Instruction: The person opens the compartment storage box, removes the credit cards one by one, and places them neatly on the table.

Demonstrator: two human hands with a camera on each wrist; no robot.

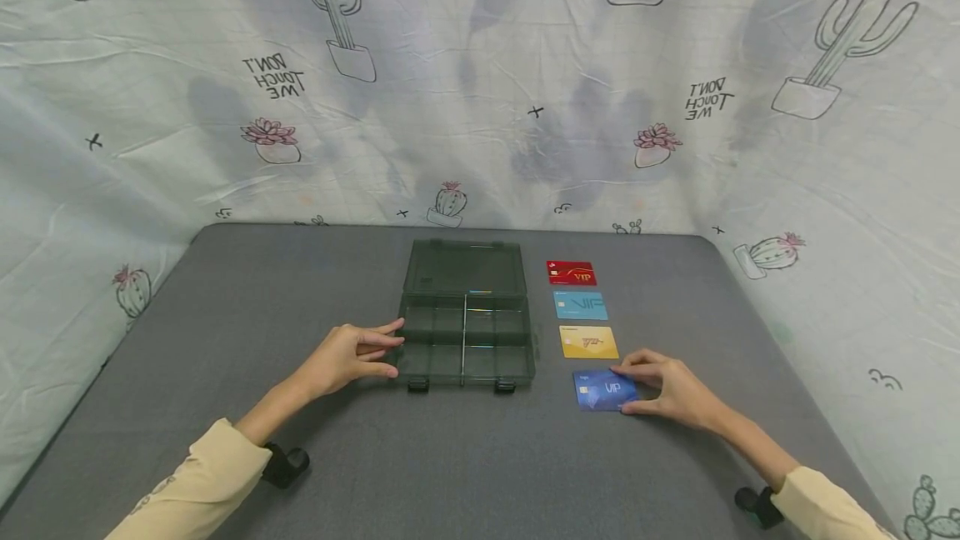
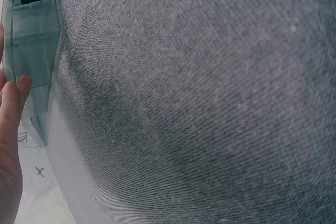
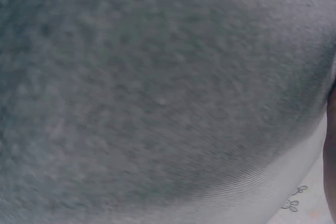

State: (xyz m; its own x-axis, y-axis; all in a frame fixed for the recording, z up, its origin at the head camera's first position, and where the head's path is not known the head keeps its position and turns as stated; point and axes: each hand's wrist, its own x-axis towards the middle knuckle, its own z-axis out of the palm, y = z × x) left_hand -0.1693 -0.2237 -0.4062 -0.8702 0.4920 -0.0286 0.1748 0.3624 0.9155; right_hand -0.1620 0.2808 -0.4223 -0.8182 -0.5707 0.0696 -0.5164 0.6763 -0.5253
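A clear dark-green plastic box [image 1: 426, 361] lies on the table with its lid [image 1: 465, 267] folded back and its compartments facing up. My left hand [image 1: 347, 358] touches the box's left side with extended fingers; in the left wrist view, fingertips [image 2: 23, 83] meet the box wall [image 2: 37, 51]. To the right of the box, my right hand [image 1: 675, 390] holds a dark blue VIP card [image 1: 598, 391] by its right end, thumb at the near edge and fingers at the far edge. The right wrist view shows mostly cloth, not the card.
Beyond the blue card, a yellow card [image 1: 588, 342], a light blue card [image 1: 580, 306] and a red card [image 1: 572, 273] lie in a column. The grey table [image 1: 450, 473] meets cactus-printed curtains [image 1: 465, 107] at the back and sides. Two black latches [image 1: 505, 387] project from the box's near edge.
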